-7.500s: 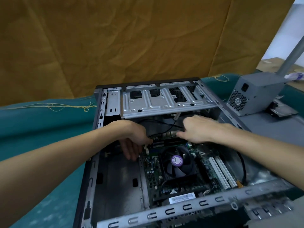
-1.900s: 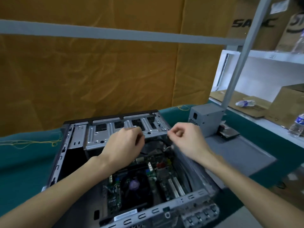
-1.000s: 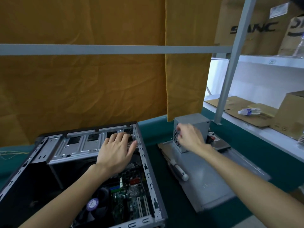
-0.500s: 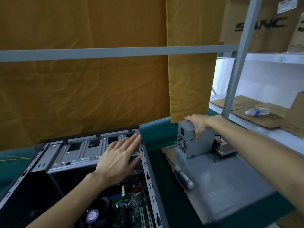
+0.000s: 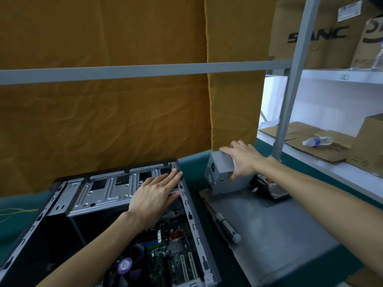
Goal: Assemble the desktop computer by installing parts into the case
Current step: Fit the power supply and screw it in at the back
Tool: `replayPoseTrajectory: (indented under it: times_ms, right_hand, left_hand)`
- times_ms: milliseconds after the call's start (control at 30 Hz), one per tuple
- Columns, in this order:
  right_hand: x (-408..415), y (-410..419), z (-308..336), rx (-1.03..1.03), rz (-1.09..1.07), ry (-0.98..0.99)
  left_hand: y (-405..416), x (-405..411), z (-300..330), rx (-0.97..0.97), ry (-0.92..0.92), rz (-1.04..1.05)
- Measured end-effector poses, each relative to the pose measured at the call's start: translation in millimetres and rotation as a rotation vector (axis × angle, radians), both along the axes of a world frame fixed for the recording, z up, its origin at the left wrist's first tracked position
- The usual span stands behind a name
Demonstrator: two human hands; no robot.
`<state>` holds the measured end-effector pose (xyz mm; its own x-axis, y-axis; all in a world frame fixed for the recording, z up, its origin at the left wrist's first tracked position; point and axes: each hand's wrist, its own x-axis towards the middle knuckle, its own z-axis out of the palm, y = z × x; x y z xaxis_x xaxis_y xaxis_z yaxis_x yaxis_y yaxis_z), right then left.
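The open computer case (image 5: 192,222) lies on its side at lower left, its motherboard (image 5: 170,247) and purple-labelled CPU fan (image 5: 124,266) showing inside. My left hand (image 5: 155,195) rests flat with straight fingers on the silver drive cage (image 5: 99,193) at the case's far right corner. To the right, a grey power supply (image 5: 221,175) is tilted up on the grey side panel (image 5: 279,235). My right hand (image 5: 242,160) grips the power supply over its top, thumb down its near side.
A screwdriver (image 5: 227,227) lies on the side panel's left edge. A drive with a red label (image 5: 271,186) sits behind the power supply. A grey shelf post (image 5: 290,85) rises on the right, with cardboard boxes and a water bottle (image 5: 317,140) on shelves. Orange cloth hangs behind.
My right hand has left the case, reached to the power supply and closed round it; the unit now tips toward the case. My left hand has flattened on the drive cage.
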<state>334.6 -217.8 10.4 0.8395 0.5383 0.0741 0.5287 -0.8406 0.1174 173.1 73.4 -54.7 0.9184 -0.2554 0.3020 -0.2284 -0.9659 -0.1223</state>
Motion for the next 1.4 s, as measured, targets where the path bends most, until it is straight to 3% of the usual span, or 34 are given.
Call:
replayPoseTrajectory:
  times_ms: [267,367,433,600,667,800,900,1000,1100,1133,1233,1333,1400]
  right_hand:
    - [-25.4,16.8,29.6,0.125,0.027,-0.304]
    - [-41.1,22.6,43.3,0.189,0.045,-0.429]
    - [-54.2,27.7,51.3,0.257,0.064,-0.512]
    - [-92.0,41.1,61.0,0.411,0.188,-0.685]
    - [-106.8,51.8,59.4,0.443,0.235,-0.725]
    - [-128.3,79.9,45.7,0.465,0.308,-0.782]
    - [-138.5,100.9,35.1,0.464,0.382,-0.787]
    - [-143.9,109.9,37.8,0.421,0.463,-0.481]
    - [-146.3,106.7,50.5,0.564,0.324,0.202]
    - [-142.5,108.8,52.7,0.669,0.240,0.338]
    - [-127.8,126.3,54.7,0.987,-0.116,0.590]
    - [-127.4,161.2,57.7,1.327,-0.230,0.965]
    - [-134.5,180.8,65.3,1.411,-0.273,0.982]
  left_hand:
    - [-14.1,24.7,3.8,0.008,0.020,0.020]
    - [-14.2,26.1,4.9,-0.122,0.077,0.010]
    - [-14.9,25.3,12.4,-0.375,0.166,0.005]
    - [-33.2,17.0,61.1,-1.595,0.396,-0.007]
    - [-33.1,14.4,81.9,-1.956,0.502,-0.051]
    - [-9.9,2.7,110.6,-2.260,0.671,-0.055]
    - [9.3,-1.6,108.0,-2.205,0.608,0.089]
    - [26.0,-10.2,97.2,-2.120,0.503,0.149]
    - [45.6,-25.3,90.8,-2.022,0.133,0.247]
    - [51.8,-31.5,91.7,-1.960,0.018,0.252]
    - [64.3,-52.4,98.1,-1.813,-0.130,0.201]
    - [71.1,-76.2,107.2,-1.713,-0.200,0.126]
    - [72.0,-91.9,112.4,-1.626,-0.245,0.061]
